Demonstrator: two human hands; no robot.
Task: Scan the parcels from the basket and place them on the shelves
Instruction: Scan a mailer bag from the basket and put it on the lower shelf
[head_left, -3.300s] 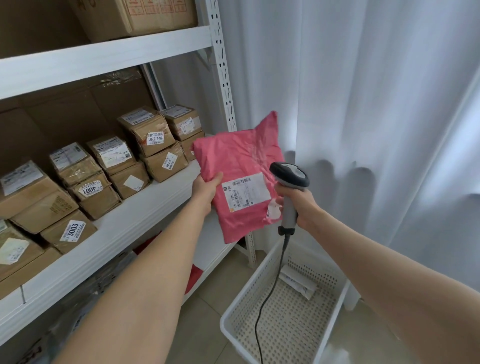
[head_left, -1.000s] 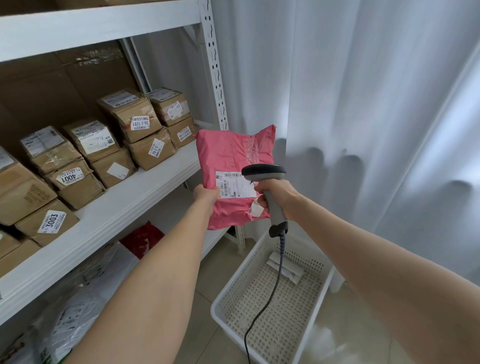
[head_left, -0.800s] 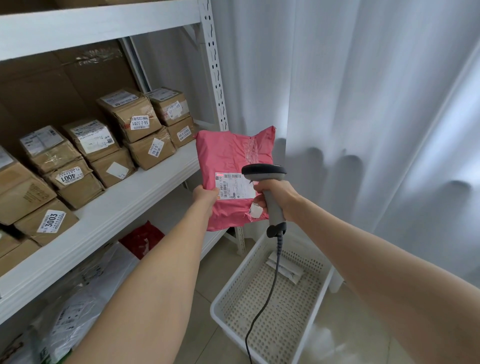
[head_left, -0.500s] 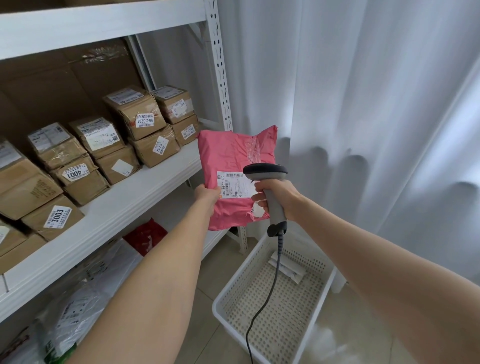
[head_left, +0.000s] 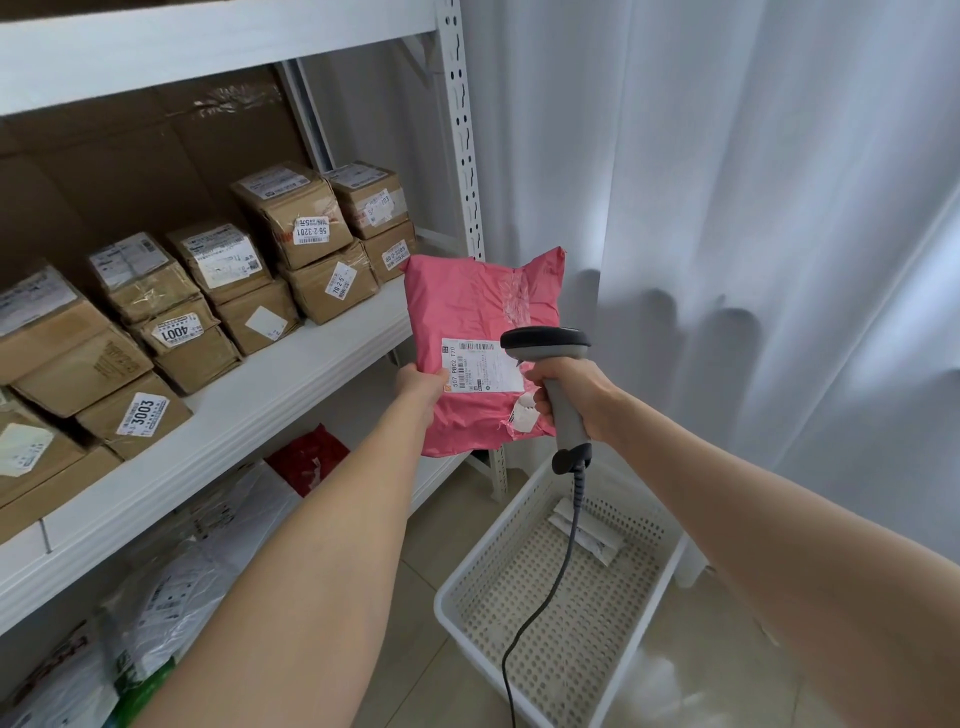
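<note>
The left hand (head_left: 423, 387) pinched the pink mailer (head_left: 478, 332); beside it, the right hand (head_left: 576, 389) gripped the barcode scanner (head_left: 550, 348) at its label (head_left: 480, 366).

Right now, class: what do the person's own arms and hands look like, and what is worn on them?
Nothing worn shows. The left arm and right arm are bare, without sleeves. The left hand and right hand have no gloves; neither wrist carries a watch or band. Fingers are partly hidden, so rings cannot be ruled out.
</note>
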